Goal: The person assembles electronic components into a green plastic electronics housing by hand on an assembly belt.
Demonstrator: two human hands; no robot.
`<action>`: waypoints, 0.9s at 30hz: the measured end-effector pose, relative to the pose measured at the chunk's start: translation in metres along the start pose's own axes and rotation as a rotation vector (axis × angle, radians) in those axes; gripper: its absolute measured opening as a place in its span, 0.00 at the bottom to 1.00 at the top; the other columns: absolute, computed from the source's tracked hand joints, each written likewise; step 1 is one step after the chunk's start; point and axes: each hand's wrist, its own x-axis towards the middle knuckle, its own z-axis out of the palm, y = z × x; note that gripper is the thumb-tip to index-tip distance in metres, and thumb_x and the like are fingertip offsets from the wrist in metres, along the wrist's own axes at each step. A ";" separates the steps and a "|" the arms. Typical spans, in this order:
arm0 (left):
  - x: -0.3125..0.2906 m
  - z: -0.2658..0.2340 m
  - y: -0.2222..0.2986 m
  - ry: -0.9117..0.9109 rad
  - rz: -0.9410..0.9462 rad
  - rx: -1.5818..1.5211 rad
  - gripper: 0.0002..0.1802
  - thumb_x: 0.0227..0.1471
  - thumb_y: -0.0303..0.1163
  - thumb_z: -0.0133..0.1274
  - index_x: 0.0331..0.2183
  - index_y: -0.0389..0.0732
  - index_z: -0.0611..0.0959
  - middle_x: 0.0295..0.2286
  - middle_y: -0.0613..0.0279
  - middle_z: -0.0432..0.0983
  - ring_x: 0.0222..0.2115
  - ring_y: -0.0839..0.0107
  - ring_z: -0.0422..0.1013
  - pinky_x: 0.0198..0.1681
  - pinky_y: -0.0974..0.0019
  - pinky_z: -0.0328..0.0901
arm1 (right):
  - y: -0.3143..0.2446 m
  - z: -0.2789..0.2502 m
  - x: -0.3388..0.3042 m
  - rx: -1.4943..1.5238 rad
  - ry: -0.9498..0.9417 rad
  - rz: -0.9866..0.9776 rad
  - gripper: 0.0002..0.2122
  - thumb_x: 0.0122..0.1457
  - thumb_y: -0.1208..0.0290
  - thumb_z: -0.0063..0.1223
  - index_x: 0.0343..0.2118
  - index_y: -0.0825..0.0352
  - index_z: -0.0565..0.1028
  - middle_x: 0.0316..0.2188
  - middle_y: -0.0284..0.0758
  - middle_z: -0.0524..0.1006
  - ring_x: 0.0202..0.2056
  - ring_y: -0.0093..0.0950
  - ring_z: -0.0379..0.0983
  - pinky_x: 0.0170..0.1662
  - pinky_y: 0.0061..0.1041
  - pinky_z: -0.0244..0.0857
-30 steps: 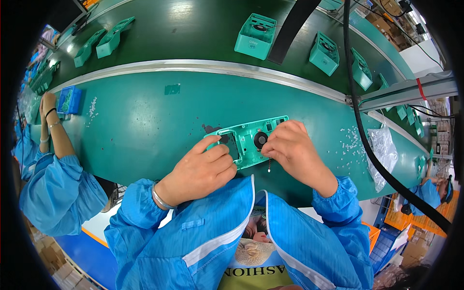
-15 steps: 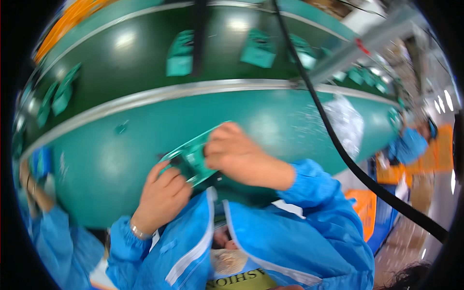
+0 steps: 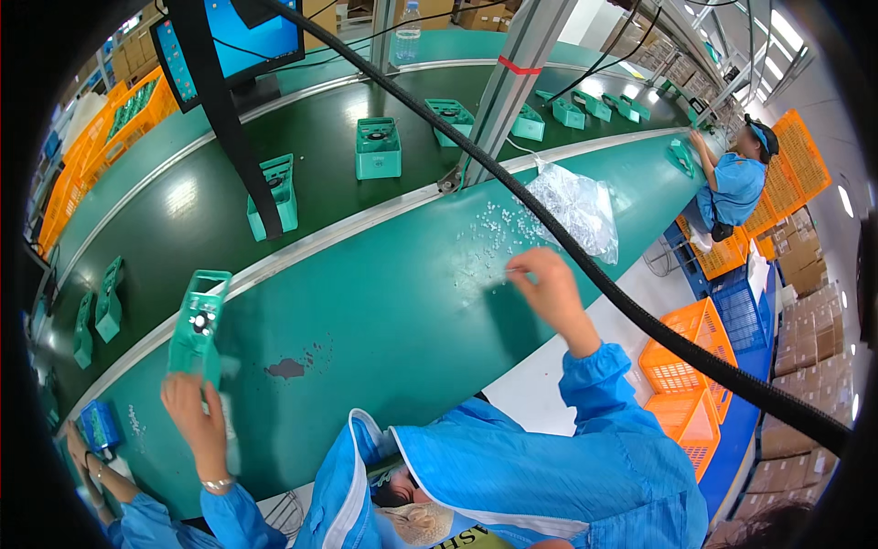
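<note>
My left hand (image 3: 192,416), slightly blurred, grips the near end of a green plastic housing (image 3: 212,285), an open tray-like shell. A round black part with small white bits sits inside it. The housing is held up over the conveyor's metal rail at the left. At the right, my right hand (image 3: 553,291) is above the green work surface with thumb and forefinger pinched together. A tiny pale thing seems to be at the fingertips, too small to name. Beside those fingers lie many scattered small white pieces (image 3: 494,229), next to a clear plastic bag (image 3: 576,209).
Green housings (image 3: 378,157) sit along the dark conveyor (image 3: 320,224) behind the rail. A black cable (image 3: 631,265) crosses in front, near a metal post (image 3: 512,91). Orange crates (image 3: 690,348) stand at right. Co-workers are at far right (image 3: 739,178) and lower left (image 3: 101,476).
Both hands were on the housing close to my body. My left hand has carried it left to the rail; my right hand has let go and moved right to the white pieces.
</note>
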 end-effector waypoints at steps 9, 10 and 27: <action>0.095 0.085 -0.071 0.097 0.012 0.188 0.09 0.57 0.27 0.55 0.40 0.34 0.81 0.37 0.50 0.76 0.45 0.48 0.71 0.55 0.48 0.62 | 0.068 0.012 0.021 -0.086 0.181 0.120 0.03 0.52 0.76 0.65 0.29 0.65 0.80 0.28 0.36 0.78 0.34 0.40 0.76 0.38 0.39 0.69; 0.106 0.092 -0.068 0.092 0.017 0.186 0.09 0.57 0.27 0.55 0.40 0.34 0.81 0.37 0.50 0.76 0.45 0.48 0.71 0.55 0.48 0.62 | 0.071 0.014 0.023 -0.120 0.153 0.110 0.03 0.52 0.75 0.65 0.28 0.64 0.80 0.28 0.35 0.78 0.35 0.39 0.75 0.38 0.39 0.68; 0.185 0.154 -0.048 0.014 0.062 0.207 0.13 0.58 0.29 0.56 0.45 0.35 0.82 0.47 0.51 0.78 0.54 0.50 0.69 0.60 0.48 0.62 | 0.068 0.011 0.017 -0.138 0.085 0.136 0.03 0.52 0.72 0.67 0.27 0.61 0.82 0.27 0.29 0.76 0.38 0.34 0.71 0.43 0.36 0.61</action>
